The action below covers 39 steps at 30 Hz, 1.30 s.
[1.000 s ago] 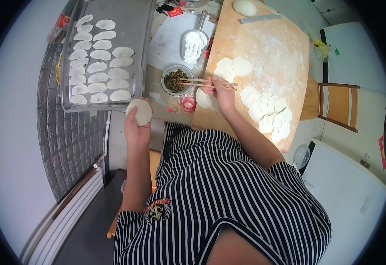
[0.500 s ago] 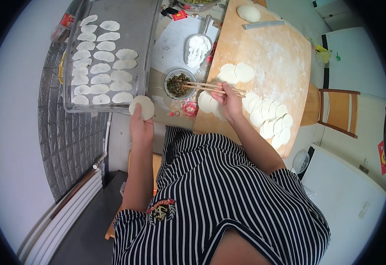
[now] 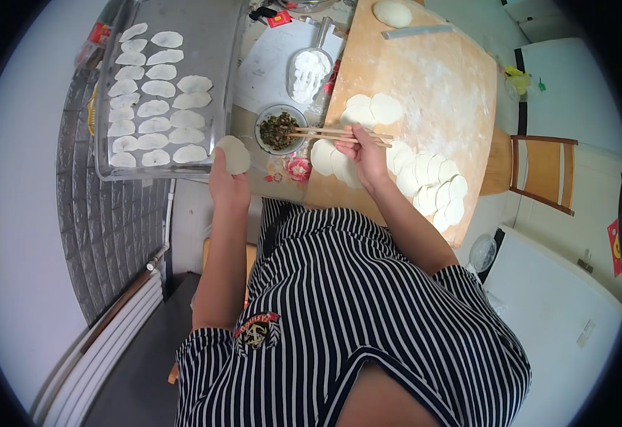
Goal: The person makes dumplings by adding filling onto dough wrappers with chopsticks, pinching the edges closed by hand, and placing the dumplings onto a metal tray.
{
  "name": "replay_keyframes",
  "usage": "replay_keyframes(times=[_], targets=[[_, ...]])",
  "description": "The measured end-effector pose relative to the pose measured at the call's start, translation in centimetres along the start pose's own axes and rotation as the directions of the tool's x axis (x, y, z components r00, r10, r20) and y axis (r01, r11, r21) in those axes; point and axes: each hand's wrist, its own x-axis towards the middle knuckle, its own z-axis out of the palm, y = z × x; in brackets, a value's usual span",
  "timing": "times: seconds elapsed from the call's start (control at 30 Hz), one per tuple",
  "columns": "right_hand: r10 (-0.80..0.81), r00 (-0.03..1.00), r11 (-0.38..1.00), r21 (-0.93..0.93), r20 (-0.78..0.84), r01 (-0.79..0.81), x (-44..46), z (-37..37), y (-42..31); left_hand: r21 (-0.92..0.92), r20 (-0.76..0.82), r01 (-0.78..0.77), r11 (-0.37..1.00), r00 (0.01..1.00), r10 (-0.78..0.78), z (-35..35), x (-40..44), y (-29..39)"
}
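A round dumpling wrapper (image 3: 235,154) rests on the fingers of my left hand (image 3: 228,186), the thumb along its left edge. My right hand (image 3: 366,158) is closed around a pair of chopsticks (image 3: 332,134), whose tips sit in the dark green filling (image 3: 278,132) of a small bowl (image 3: 259,136). Flat wrappers lie fanned out on the floured wooden board (image 3: 425,85), some partly behind my right hand: an overlapping group (image 3: 432,181) to its right and a smaller group (image 3: 371,110) above it.
Rows of folded dumplings (image 3: 155,109) lie on a metal tray (image 3: 215,50) at the left. A scoop of flour (image 3: 309,75) stands behind the bowl. At the board's far end are a dough lump (image 3: 392,13) and a flat blade-like strip (image 3: 417,31). A wooden chair (image 3: 543,171) stands at the right.
The whole view has shifted slightly, moving the table things up and left. The wrapper stays in my left hand, and the chopstick tips remain in the bowl.
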Motion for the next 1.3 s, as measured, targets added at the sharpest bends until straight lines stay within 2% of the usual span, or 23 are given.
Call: replay_keyframes(times=[0.23, 0.3, 0.33, 0.4, 0.43, 0.5, 0.53, 0.6, 0.73, 0.8, 0.97, 1.03, 1.23, 1.3], targets=[[-0.017, 0.999, 1.000, -0.016, 0.028, 0.017, -0.3, 0.7, -0.8, -0.013, 0.000, 0.010, 1.000, 1.000, -0.010, 1.0, 1.0, -0.4], [-0.012, 0.999, 1.000, 0.019, 0.052, 0.011, -0.9, 1.0, -1.2, -0.051, 0.093, 0.110, 0.993, 0.990, -0.105, 1.3, 1.2, -0.5], [-0.010, 0.997, 0.999, 0.052, 0.075, 0.006, -1.2, 1.2, -1.5, -0.050, 0.091, 0.111, 0.993, 0.990, -0.106, 1.6, 1.2, -0.4], [0.004, 0.994, 0.998, 0.061, 0.105, -0.010, -1.8, 1.7, -2.2, 0.000, 0.188, 0.236, 0.972, 0.954, -0.232, 2.5, 1.0, -0.5], [0.015, 0.991, 0.997, 0.069, 0.135, -0.025, -2.1, 2.0, -2.5, 0.003, 0.188, 0.239, 0.971, 0.954, -0.235, 3.0, 0.9, -0.6], [0.013, 0.988, 0.999, 0.046, 0.154, -0.020, -2.4, 2.7, -2.8, -0.064, 0.242, 0.407, 0.911, 0.892, -0.381, 3.8, 0.8, -0.9], [0.011, 0.984, 1.000, 0.020, 0.178, -0.015, -2.5, 3.0, -2.9, -0.061, 0.243, 0.409, 0.910, 0.891, -0.384, 4.0, 0.7, -1.0], [0.000, 0.985, 1.000, -0.016, 0.173, 0.003, -2.7, 3.4, -3.0, -0.158, 0.353, 0.503, 0.850, 0.832, -0.427, 4.4, 0.6, -1.2], [-0.016, 0.982, 0.991, -0.125, 0.187, 0.040, -3.1, 3.5, -3.6, -0.208, 0.403, 0.522, 0.827, 0.816, -0.414, 4.1, 0.7, -1.1], [-0.031, 0.983, 0.991, -0.120, 0.181, 0.054, -3.3, 3.0, -4.1, -0.222, 0.330, 0.488, 0.844, 0.852, -0.407, 3.7, 1.1, -1.0], [-0.095, 0.977, 0.984, -0.127, 0.190, 0.121, -4.4, 3.6, -5.7, -0.184, 0.304, 0.424, 0.887, 0.883, -0.359, 3.5, 1.5, -0.8], [-0.088, 0.977, 0.951, -0.274, 0.196, 0.141, -5.0, 4.7, -6.4, -0.181, 0.309, 0.425, 0.887, 0.880, -0.359, 3.4, 1.6, -1.0], [-0.106, 0.971, 0.928, -0.330, 0.215, 0.174, -4.9, 5.5, -5.9, -0.226, 0.328, 0.455, 0.861, 0.868, -0.373, 3.1, 2.0, -1.7], [-0.125, 0.972, 0.912, -0.362, 0.201, 0.192, -4.8, 5.3, -5.8, -0.240, 0.298, 0.412, 0.879, 0.893, -0.337, 2.8, 2.3, -2.0]])
